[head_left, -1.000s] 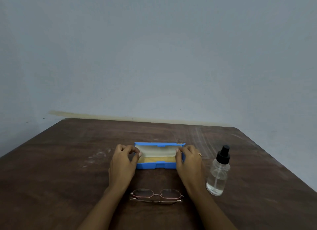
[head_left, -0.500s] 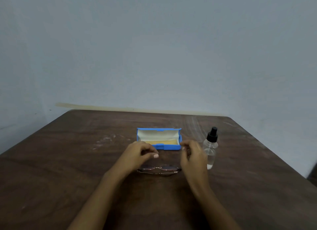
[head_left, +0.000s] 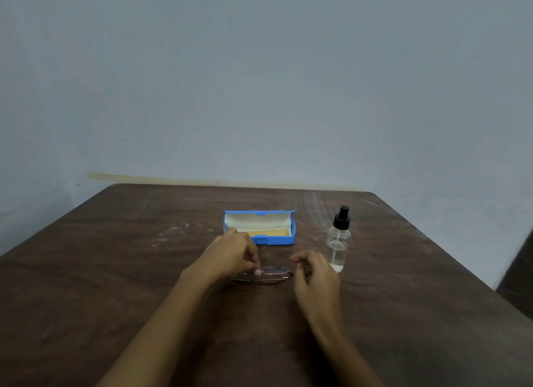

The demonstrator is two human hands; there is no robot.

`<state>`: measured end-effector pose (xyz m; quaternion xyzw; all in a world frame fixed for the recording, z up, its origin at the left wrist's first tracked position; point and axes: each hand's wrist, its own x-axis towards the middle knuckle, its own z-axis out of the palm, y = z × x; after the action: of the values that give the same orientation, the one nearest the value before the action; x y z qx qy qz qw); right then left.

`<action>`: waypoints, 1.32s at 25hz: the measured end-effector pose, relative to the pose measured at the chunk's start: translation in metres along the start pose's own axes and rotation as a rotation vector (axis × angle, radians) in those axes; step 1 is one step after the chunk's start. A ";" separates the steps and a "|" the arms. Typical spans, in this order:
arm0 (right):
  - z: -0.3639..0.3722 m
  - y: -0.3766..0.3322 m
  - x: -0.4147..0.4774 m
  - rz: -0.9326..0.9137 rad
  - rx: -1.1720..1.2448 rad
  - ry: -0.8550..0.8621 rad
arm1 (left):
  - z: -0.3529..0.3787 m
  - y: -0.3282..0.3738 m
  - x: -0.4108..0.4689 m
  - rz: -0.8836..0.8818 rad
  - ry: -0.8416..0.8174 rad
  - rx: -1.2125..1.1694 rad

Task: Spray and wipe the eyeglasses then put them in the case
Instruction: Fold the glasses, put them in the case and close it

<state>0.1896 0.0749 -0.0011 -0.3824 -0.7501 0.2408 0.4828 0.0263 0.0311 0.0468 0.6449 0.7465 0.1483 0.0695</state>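
Note:
Folded thin-rimmed eyeglasses (head_left: pixel 272 274) lie flat on the brown wooden table (head_left: pixel 115 271). My left hand (head_left: pixel 233 255) rests over their left half, its fingertips touching the frame. My right hand (head_left: pixel 315 274) hovers at their right end with fingers loosely curled and nothing in them. Behind the glasses a blue case (head_left: pixel 278 239) stands open, showing a white lining and a yellow cloth (head_left: pixel 271 232) inside. A clear spray bottle (head_left: pixel 338 242) with a black cap stands upright to the right of the case.
A plain blue-grey wall (head_left: pixel 259 84) rises behind the table's far edge. Pale scuff marks (head_left: pixel 176 231) streak the wood left of the case. A dark object (head_left: pixel 516 283) shows beyond the table's right edge.
Both hands have left the open case and come back toward me to the eyeglasses. The left fingertips now touch the frame; the right hand sits at its right end.

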 end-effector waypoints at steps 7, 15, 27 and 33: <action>0.003 0.006 -0.003 0.057 0.046 0.018 | 0.004 0.000 0.003 -0.052 0.004 -0.100; 0.009 -0.005 -0.008 0.000 0.245 -0.152 | 0.013 0.005 0.009 -0.400 0.410 -0.690; 0.018 -0.014 -0.011 -0.190 0.282 -0.261 | 0.022 0.025 0.005 -0.664 0.689 -1.095; 0.017 -0.011 -0.009 -0.342 0.207 -0.119 | 0.027 0.030 0.002 -0.667 0.667 -1.243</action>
<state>0.1730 0.0611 -0.0055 -0.1832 -0.8026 0.2533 0.5080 0.0621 0.0406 0.0309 0.1506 0.6624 0.6966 0.2310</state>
